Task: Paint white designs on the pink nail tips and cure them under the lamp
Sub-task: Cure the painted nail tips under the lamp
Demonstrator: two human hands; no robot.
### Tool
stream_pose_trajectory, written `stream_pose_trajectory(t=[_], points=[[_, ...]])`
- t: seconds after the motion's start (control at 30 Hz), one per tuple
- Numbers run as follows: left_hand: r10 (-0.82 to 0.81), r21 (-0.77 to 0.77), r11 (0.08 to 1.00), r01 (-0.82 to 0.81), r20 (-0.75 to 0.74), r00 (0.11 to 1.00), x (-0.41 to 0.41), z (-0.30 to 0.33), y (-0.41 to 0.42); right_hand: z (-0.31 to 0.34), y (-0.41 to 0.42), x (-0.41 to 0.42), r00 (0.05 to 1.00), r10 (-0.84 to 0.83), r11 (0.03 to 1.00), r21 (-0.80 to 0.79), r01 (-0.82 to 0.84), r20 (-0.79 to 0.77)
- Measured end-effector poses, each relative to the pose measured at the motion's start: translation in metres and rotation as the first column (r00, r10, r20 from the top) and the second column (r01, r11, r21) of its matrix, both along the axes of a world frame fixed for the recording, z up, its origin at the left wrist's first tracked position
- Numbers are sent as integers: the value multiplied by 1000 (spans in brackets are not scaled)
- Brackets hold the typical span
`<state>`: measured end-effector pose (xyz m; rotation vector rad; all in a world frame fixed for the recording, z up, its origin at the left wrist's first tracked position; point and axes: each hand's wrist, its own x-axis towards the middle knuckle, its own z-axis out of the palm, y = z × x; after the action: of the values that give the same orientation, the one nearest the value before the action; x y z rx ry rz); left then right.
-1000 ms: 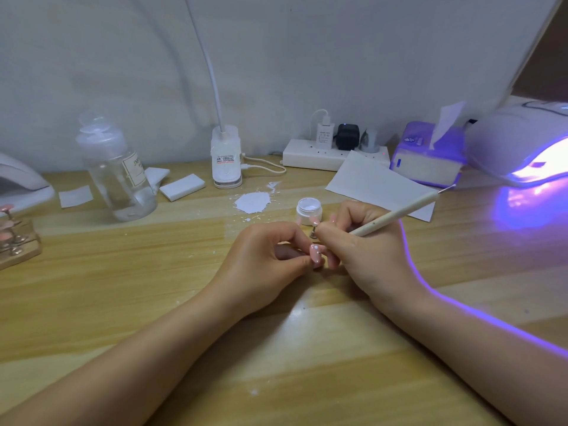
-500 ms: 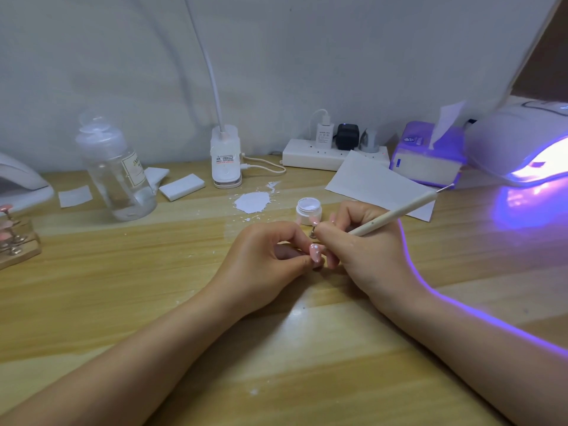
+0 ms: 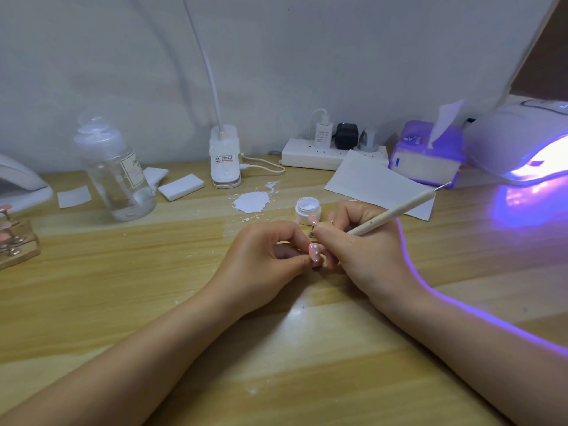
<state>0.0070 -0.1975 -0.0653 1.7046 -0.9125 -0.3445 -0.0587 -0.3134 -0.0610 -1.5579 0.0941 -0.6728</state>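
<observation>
My left hand (image 3: 264, 259) pinches a pink nail tip (image 3: 315, 253) with small white dots on it, at the middle of the desk. My right hand (image 3: 359, 250) grips a cream dotting pen (image 3: 396, 212) like a pencil; its working end is hidden between my fingers close to the nail tip. A small open jar of white gel (image 3: 308, 209) stands just behind my hands. The curing lamp (image 3: 522, 142) glows purple at the far right. More pink tips sit on a wooden stand (image 3: 15, 241) at the left edge.
A white paint smear (image 3: 252, 202) lies behind the jar. A clear bottle (image 3: 113, 167), white pads (image 3: 180, 186), a desk-lamp base (image 3: 225, 156), a power strip (image 3: 310, 155), a paper sheet (image 3: 375, 182) and a tissue box (image 3: 427, 155) line the back of the desk.
</observation>
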Motion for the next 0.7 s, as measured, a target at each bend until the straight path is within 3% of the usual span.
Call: stream_pose_trajectory(t=[0.7], points=[[6,14,1000,-6,18,1000,0,0,0,0,0,1,1000,4,1000,-3,-4,-1]])
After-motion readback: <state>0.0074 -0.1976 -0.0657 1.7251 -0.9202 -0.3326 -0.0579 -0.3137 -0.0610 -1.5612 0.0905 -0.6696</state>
